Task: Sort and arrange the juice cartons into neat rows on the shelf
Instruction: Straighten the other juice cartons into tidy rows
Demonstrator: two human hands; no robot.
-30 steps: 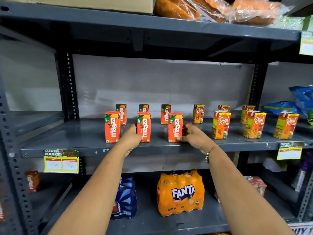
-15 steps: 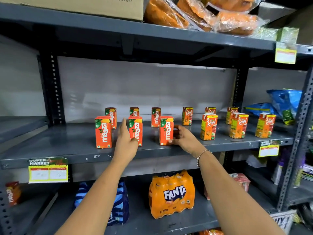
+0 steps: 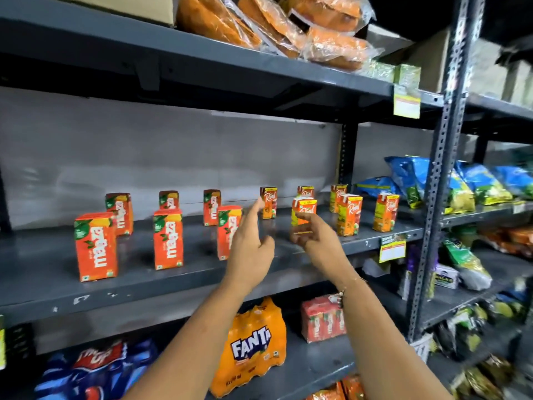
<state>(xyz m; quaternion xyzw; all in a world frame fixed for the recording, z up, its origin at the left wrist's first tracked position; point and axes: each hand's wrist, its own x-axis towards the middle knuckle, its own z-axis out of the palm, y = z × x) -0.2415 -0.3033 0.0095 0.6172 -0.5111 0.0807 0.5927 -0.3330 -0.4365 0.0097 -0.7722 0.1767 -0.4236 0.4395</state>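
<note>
While both forearms reach up from below, the left hand (image 3: 250, 244) hangs with its fingers spread and holding nothing, in front of the third front Maaza carton (image 3: 227, 230), which it partly hides. Just to its right, the right hand (image 3: 313, 236) pinches the lower part of a front-row Real carton (image 3: 303, 212) between thumb and fingers; whether the carton's base is on the shelf (image 3: 43, 281) or just off it cannot be told.

Because the grip sits low on a tall, narrow box, the carton could tip if it is slid or set down crooked. The loose left hand is close enough to knock the Maaza carton behind it.

Farther in, the cartons stand upright in two rows, well apart from each other: orange Maaza cartons (image 3: 96, 245) on the left and Real cartons (image 3: 349, 215) in orange and yellow-green on the right. The rows look nearly sorted, though spacing is uneven.
</note>
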